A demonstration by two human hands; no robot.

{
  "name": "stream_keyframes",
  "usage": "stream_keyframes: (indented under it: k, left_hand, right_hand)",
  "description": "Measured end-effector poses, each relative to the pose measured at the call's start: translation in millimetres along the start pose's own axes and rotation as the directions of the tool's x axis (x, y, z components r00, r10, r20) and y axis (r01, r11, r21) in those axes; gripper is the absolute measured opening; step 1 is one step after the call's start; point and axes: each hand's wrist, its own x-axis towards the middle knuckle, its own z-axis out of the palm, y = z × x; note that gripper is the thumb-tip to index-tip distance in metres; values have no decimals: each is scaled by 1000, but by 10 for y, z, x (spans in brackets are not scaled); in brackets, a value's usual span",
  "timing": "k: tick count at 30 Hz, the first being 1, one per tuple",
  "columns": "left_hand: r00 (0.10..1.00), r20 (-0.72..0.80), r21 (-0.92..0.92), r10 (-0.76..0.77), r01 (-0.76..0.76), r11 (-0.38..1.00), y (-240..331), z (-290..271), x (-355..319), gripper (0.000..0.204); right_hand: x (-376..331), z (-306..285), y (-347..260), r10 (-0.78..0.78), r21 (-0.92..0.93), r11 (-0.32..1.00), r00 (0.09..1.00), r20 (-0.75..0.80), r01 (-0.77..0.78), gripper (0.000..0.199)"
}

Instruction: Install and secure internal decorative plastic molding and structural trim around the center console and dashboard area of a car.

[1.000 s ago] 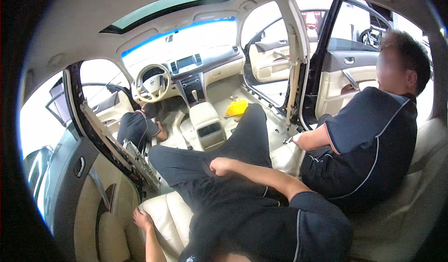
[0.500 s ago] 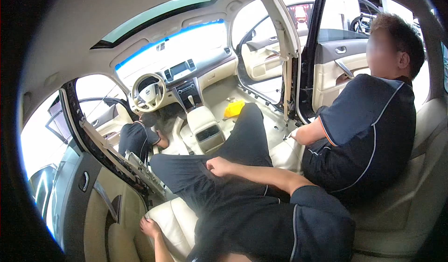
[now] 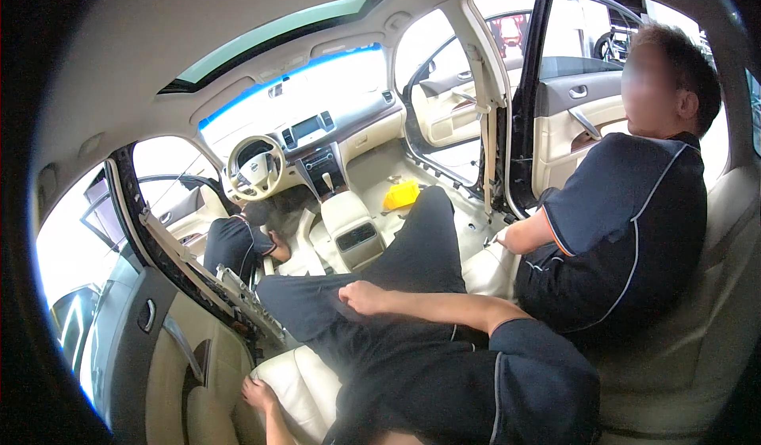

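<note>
Beige car cabin seen from the back seat, doors open, daylight outside.

A glass sunroof (image 3: pixel 277 36) and wide windshield (image 3: pixel 297 104) let in bright light. The steering wheel (image 3: pixel 255 167) and dashboard screen (image 3: pixel 305 128) face a bare front floor (image 3: pixel 444 207) with the front seats gone; the centre console (image 3: pixel 349 227) remains, with cream leather on the rear seat (image 3: pixel 697 318).

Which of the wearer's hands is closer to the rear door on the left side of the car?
Left. The left hand presses on the cream rear seat cushion right beside the open rear door. The right hand rests on the dark trousers, farther toward the car's middle.
</note>
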Motion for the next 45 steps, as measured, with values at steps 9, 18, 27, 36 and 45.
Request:
stream_keyframes:
  k: [9,18,27,36,45]
  left_hand:
    - [1000,-24,-21,15,-15,1000,-60,39,6,36]
    - [1000,0,-7,0,0,1000,-54,11,14,39]
    - [1000,22,6,7,-7,1000,-39,-5,8,39]
    - [999,-23,29,38,-37,999,-81,60,24,37]
    - [998,-61,43,26,-24,999,-71,96,38,37]
  right_hand:
    - [-207,-162,-35,37,-443,896,991,131,25,19]
    - [-328,-292,-6,196,-476,879,922,333,-15,21]
    - [-410,-530,-261,205,-466,884,920,334,-28,29]
    - [-393,-441,-162,176,-512,858,914,366,40,26]
    - [-383,-418,-99,121,-357,934,942,312,-1,32]
